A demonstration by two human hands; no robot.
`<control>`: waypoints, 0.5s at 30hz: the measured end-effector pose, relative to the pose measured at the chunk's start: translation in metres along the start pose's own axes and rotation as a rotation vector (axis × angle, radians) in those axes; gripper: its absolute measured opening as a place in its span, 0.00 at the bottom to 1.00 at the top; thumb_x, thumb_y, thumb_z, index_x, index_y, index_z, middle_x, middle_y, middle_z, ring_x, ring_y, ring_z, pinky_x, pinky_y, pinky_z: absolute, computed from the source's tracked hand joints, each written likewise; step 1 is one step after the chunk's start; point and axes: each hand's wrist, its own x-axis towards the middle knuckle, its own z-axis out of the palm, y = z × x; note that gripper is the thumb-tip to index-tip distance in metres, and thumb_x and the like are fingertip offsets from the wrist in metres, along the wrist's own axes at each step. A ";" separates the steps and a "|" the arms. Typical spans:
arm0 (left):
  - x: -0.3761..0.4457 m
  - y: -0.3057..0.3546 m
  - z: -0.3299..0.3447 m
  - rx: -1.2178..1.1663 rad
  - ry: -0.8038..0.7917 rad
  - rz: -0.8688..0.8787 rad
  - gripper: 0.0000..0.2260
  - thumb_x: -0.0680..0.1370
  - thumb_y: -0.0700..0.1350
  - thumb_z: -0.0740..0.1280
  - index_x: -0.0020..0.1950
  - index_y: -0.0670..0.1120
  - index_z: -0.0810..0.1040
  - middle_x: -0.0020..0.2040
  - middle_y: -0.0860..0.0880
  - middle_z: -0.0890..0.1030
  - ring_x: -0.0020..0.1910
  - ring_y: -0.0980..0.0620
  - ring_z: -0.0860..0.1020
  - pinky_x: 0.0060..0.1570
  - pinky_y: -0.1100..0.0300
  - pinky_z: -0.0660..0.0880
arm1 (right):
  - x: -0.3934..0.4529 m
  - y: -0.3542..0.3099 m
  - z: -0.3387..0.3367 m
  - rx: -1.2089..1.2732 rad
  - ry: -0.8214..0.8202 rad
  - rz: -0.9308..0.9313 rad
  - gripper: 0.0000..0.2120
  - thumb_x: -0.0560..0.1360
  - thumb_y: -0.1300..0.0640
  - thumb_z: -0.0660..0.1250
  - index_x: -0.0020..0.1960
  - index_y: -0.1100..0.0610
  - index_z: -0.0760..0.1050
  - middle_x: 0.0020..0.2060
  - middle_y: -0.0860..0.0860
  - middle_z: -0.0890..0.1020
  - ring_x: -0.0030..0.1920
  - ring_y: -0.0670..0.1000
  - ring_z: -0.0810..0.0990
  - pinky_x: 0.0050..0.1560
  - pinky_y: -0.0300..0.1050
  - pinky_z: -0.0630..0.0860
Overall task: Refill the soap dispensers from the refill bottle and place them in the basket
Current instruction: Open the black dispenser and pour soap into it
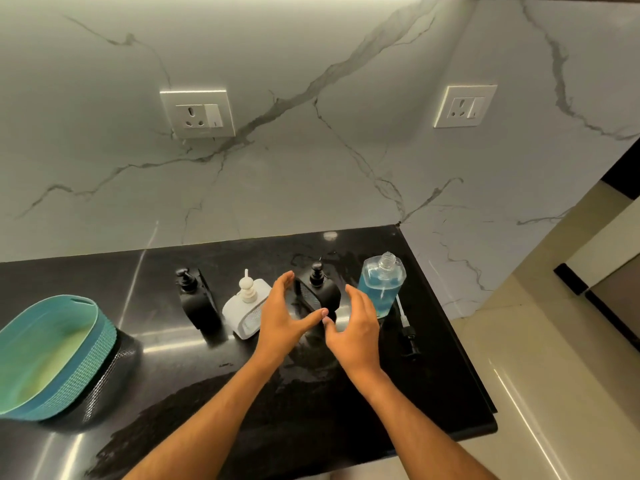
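Observation:
Three soap dispensers stand in a row on the black counter (242, 386): a black one (195, 299) at the left, a white one (246, 308) in the middle, and a black one (318, 292) at the right. My left hand (282, 315) and my right hand (353, 323) are both open, cupped on either side of the right black dispenser without gripping it. To its right stands the clear refill bottle (381, 289) with blue liquid, its neck uncapped. Its black pump with a white tube (407, 332) lies on the counter beside it.
A teal basket (100, 327) with nothing in it sits at the counter's left. The marble wall behind carries two sockets (197, 112) (465, 105). The counter ends at the right edge (460, 344), with beige floor beyond. Wet smears show on the counter near my arms.

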 end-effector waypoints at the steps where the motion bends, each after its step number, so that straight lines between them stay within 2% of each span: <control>1: 0.004 -0.002 0.001 0.010 -0.017 -0.024 0.47 0.67 0.59 0.82 0.80 0.49 0.65 0.76 0.54 0.71 0.75 0.59 0.68 0.74 0.60 0.66 | 0.004 -0.001 0.005 -0.006 -0.028 0.022 0.36 0.71 0.57 0.79 0.75 0.60 0.69 0.69 0.54 0.75 0.72 0.51 0.71 0.72 0.41 0.67; 5: 0.021 -0.007 0.007 0.033 -0.075 -0.094 0.50 0.68 0.58 0.82 0.82 0.48 0.60 0.80 0.50 0.66 0.79 0.53 0.64 0.74 0.60 0.64 | 0.019 0.000 0.022 -0.039 -0.109 0.096 0.38 0.72 0.58 0.77 0.77 0.60 0.65 0.73 0.56 0.71 0.76 0.55 0.67 0.77 0.49 0.66; 9: 0.041 -0.014 0.009 0.073 -0.097 -0.133 0.51 0.68 0.57 0.83 0.83 0.46 0.59 0.81 0.48 0.65 0.80 0.49 0.65 0.75 0.57 0.64 | 0.031 0.002 0.033 -0.051 -0.136 0.138 0.36 0.73 0.57 0.75 0.77 0.61 0.65 0.71 0.56 0.73 0.74 0.55 0.69 0.74 0.53 0.69; 12: 0.051 -0.018 0.011 0.107 -0.129 -0.139 0.52 0.68 0.57 0.83 0.83 0.44 0.59 0.81 0.47 0.66 0.79 0.48 0.66 0.75 0.56 0.64 | 0.038 0.007 0.041 -0.040 -0.141 0.147 0.28 0.71 0.58 0.73 0.70 0.56 0.71 0.61 0.51 0.78 0.65 0.52 0.77 0.65 0.49 0.76; 13: 0.054 -0.020 0.011 0.113 -0.140 -0.141 0.52 0.68 0.57 0.83 0.83 0.44 0.59 0.80 0.47 0.67 0.79 0.48 0.66 0.75 0.55 0.65 | 0.038 0.007 0.041 -0.024 -0.145 0.161 0.26 0.70 0.59 0.73 0.67 0.55 0.73 0.58 0.49 0.79 0.61 0.50 0.78 0.61 0.45 0.78; 15: 0.058 -0.022 0.013 0.122 -0.157 -0.143 0.51 0.67 0.57 0.83 0.82 0.44 0.60 0.79 0.47 0.68 0.78 0.47 0.68 0.74 0.55 0.66 | 0.040 0.006 0.040 0.010 -0.146 0.186 0.23 0.69 0.63 0.71 0.63 0.54 0.75 0.55 0.48 0.80 0.56 0.47 0.79 0.55 0.31 0.74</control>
